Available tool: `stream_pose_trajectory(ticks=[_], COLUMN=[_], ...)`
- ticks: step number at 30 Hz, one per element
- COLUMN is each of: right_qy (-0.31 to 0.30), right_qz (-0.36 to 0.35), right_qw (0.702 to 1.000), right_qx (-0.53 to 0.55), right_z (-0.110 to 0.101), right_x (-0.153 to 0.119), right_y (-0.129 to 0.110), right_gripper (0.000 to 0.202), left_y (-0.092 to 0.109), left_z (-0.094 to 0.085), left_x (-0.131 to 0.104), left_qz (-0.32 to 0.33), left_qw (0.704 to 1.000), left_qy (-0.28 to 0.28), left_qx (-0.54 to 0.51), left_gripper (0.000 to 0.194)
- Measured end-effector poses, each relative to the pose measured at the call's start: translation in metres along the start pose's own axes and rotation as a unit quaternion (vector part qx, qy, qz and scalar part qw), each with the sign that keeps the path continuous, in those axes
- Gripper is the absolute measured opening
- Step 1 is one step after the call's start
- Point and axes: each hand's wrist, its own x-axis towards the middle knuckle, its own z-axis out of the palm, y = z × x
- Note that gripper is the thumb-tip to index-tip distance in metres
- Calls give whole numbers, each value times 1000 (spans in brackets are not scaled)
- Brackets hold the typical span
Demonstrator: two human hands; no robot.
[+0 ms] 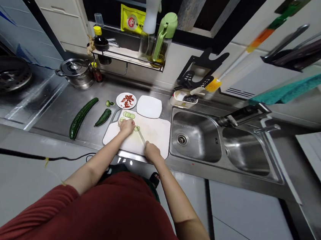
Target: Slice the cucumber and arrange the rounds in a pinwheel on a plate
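Note:
On the white cutting board (159, 133), my right hand (153, 152) is closed round the handle of a knife (141, 136), whose blade points up and left. A cucumber slice (137, 128) lies at the blade's tip. My left hand (127, 126) is closed just left of the blade, its fingers bent over cucumber slices (122, 119); what is beneath them is mostly hidden. More cucumber slices (129, 114) lie at the board's upper left. Left of the board are a short cucumber piece (103, 117), small cut ends (109, 103) and a long cucumber (82, 118).
Behind the board stand a plate of chopped red pieces (127, 101) and a white plate (149, 106). A double steel sink (196, 135) is at the right. At the back left is a lidded pot (76, 73), with a black pan (6, 75) further left. Bottles stand on a wall shelf (127, 55).

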Motion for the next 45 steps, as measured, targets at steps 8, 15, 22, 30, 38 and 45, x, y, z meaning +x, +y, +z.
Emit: stream_pose_trajectory(ticks=[8,15,22,30,38,45], right_qy=[5,5,1,-6,27,75], right_qz=[-2,0,5,12,28,77], right_qw=[1000,1000,1000,1000,999,993], right_qx=[0,-4,-3,-13,12,53], right_z=[-2,-2,0,9,19,20], right_x=[6,5,-1,-16,-24,-23], right_y=[-2,-3,-2,9,17,38], right_gripper=[30,30,29,28,27,29], left_y=[-1,0,-2,0,-4,-4], left_z=[1,1,2,0,5,6], left_x=[1,1,2,-3,-24,-29], left_qz=[1,3,2,7,80,82], left_qw=[1000,1000,1000,1000,996,996], left_qy=[0,1,2,7,28,31], left_qx=[-1,0,1,8,14,4], left_gripper=[13,14,14,17,27,21])
